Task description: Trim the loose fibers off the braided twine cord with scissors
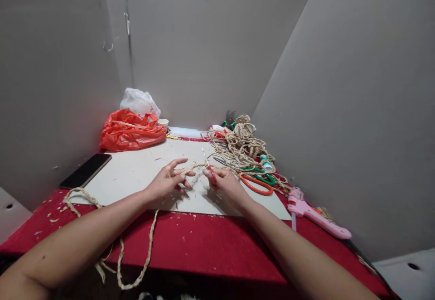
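Note:
My left hand [166, 181] pinches a braided straw rope [152, 234] between thumb and fingers, above the white board [129, 173]. From this hand one length of rope hangs down over the table's front edge. My right hand [226, 184] is closed on small red-handled scissors [211, 172], their blades pointing up and away. Another stretch of rope runs from my left fingers toward the scissors and on past my right hand. Whether the blades touch it I cannot tell. Beyond my right hand lies a heap of coiled rope [246, 141].
Large scissors with orange [256, 186] and green handles lie right of my right hand. A pink glue gun [317, 218] rests at the right edge. At left are a black phone [86, 171], a red plastic bag [131, 132] and a white bag [139, 103]. Grey panels [204, 55] enclose the table.

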The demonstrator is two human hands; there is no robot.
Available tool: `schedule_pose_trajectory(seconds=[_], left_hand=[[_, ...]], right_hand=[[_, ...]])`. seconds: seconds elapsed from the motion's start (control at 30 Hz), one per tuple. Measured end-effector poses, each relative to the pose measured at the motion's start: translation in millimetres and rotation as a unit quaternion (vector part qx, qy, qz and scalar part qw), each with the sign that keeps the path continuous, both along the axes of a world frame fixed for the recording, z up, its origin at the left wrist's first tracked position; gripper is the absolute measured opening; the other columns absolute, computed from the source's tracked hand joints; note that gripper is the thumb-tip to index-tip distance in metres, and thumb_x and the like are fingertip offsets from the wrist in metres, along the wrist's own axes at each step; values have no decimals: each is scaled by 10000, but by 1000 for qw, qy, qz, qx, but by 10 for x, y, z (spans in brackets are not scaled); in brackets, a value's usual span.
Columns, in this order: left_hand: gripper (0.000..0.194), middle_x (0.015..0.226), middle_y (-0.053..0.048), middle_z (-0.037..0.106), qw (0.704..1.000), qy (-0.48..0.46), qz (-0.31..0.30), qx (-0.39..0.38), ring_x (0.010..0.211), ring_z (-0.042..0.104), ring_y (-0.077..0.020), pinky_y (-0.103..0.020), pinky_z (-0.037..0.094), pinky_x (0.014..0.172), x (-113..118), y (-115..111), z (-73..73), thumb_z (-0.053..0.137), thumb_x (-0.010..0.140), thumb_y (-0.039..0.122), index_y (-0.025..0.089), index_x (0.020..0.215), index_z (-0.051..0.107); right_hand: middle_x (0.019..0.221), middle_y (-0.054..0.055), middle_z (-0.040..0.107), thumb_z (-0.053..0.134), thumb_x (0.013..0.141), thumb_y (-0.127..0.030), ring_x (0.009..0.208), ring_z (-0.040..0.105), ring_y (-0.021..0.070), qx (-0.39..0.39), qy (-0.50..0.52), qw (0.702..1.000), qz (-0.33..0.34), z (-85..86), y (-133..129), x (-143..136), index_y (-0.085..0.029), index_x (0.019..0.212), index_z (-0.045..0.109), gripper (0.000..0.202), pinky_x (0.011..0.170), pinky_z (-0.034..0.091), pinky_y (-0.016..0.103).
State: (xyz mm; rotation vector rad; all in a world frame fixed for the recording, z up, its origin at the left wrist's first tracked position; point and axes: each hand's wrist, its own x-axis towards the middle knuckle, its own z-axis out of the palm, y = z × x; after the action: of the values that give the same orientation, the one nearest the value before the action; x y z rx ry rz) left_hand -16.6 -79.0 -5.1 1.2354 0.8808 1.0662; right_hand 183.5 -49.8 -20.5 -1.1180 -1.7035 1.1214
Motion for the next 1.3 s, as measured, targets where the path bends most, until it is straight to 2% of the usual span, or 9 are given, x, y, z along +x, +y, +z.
schedule_pose_trajectory(seconds=[0.13,0.27,0.37,0.53,0.63,0.8,1.03,1.1,1.3], left_hand=[[488,1082,-133,661,999,-17,-49,12,647,631,-115,-222,469,521,2,-8,-38,681,783,296,180,1215,487],[468,1028,-120,669,994,-14,-110,0,612,623,-107,-204,449,494,27,-24,-124,692,772,344,174,1173,521],[505,1058,-117,664,989,7,-146,-19,559,619,-101,-201,412,456,54,-33,-191,714,734,397,184,1154,534],[529,724,-18,674,984,100,-144,-25,337,399,-50,-203,286,379,63,-55,-218,640,733,546,164,1089,558],[536,581,42,562,973,196,-126,8,327,292,-43,-200,237,376,31,-63,-182,529,788,591,160,1103,579],[381,513,52,438,950,289,-93,78,412,324,-68,-203,244,425,-71,-13,-74,553,800,445,114,959,654],[212,561,14,480,878,433,11,206,524,400,-120,-234,296,522,-368,192,361,531,806,322,150,783,654],[193,591,-6,485,839,480,69,249,577,410,-141,-253,283,562,-485,269,559,542,806,306,178,677,608],[159,703,-55,536,707,609,185,308,698,472,-200,-292,267,618,-828,437,1119,491,852,274,210,769,611]], right_hand=[[672,10,585,507,791,-642,635,586,145,-86,120,989,27,8,26,-3,-199,687,484,456,612,484,270],[852,31,656,751,661,-488,795,634,164,-219,346,911,51,47,8,-64,-188,626,504,391,707,530,298],[717,4,640,780,643,-392,659,613,125,-243,430,870,8,93,39,-125,-188,578,468,379,603,531,253],[500,-65,483,731,669,-347,318,250,7,-210,453,866,-2,219,173,-190,-187,580,428,354,288,227,126],[485,-74,481,716,680,-346,301,215,0,-156,473,867,-28,347,303,-144,-191,600,410,352,270,163,113],[459,-102,459,678,722,-372,281,230,6,-53,516,849,-98,603,530,179,-210,633,354,373,258,168,112],[450,-119,405,621,783,-409,281,266,14,-4,550,822,-148,727,583,632,-215,627,319,390,268,226,141],[446,-118,407,616,790,-392,294,299,15,-10,552,819,-155,711,567,659,-209,615,319,390,286,264,138],[484,-79,541,662,764,-348,461,544,69,-46,528,836,-140,567,491,460,-200,575,417,343,442,478,184]])
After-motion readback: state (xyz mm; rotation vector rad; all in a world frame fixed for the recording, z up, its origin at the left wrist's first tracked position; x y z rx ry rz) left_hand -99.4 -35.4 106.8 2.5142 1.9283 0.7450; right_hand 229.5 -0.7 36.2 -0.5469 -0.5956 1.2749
